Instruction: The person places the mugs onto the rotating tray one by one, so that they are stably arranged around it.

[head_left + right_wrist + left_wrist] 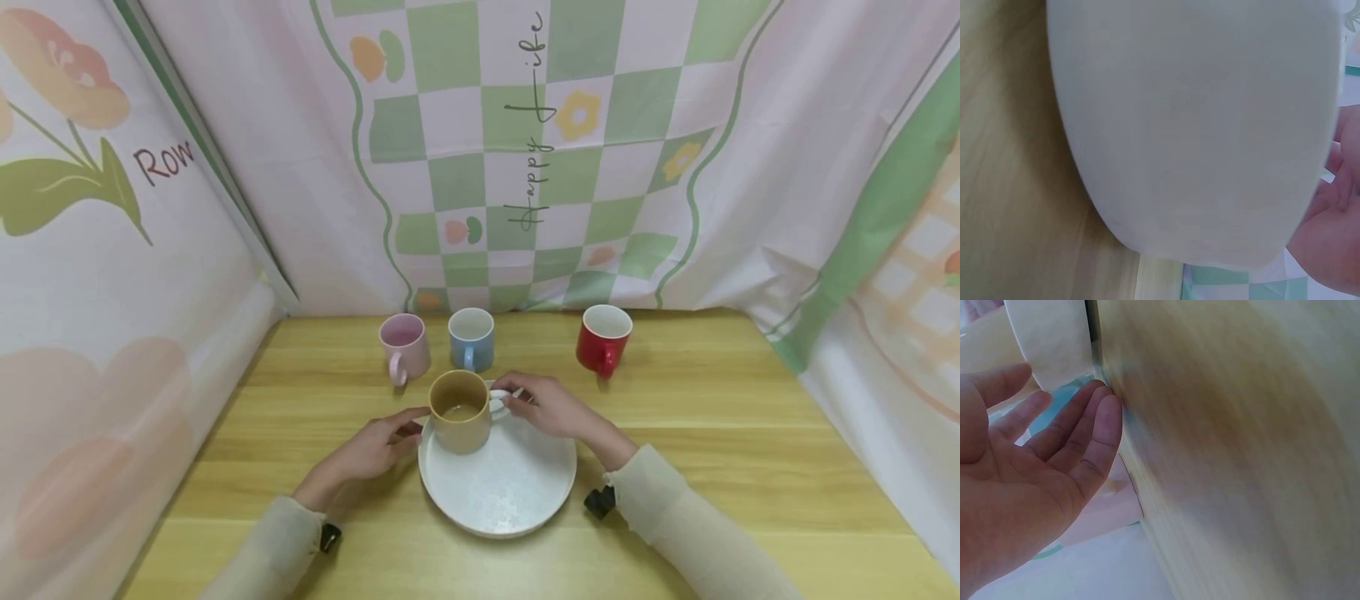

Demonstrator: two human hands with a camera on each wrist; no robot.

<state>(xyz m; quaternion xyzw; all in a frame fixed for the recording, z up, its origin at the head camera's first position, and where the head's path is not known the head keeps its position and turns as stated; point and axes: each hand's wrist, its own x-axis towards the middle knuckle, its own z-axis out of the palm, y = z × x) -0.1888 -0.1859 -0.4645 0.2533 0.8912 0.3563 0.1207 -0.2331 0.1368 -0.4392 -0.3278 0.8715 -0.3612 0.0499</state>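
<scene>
I judged this as positioning: right hand (551, 406) pinched the tan, cylindrical, ceramic-looking mug's (460, 430) handle (497, 407), left hand (377, 447) loose; next needed steadiness.

Printed curtains (517, 117) round a wooden table (712, 400) suggest a booth.

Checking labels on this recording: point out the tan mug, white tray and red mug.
Tan mug (459, 432), head view, outer wall.
White tray (502, 487), head view, bare top.
Red mug (594, 349), head view, outer wall.
</scene>
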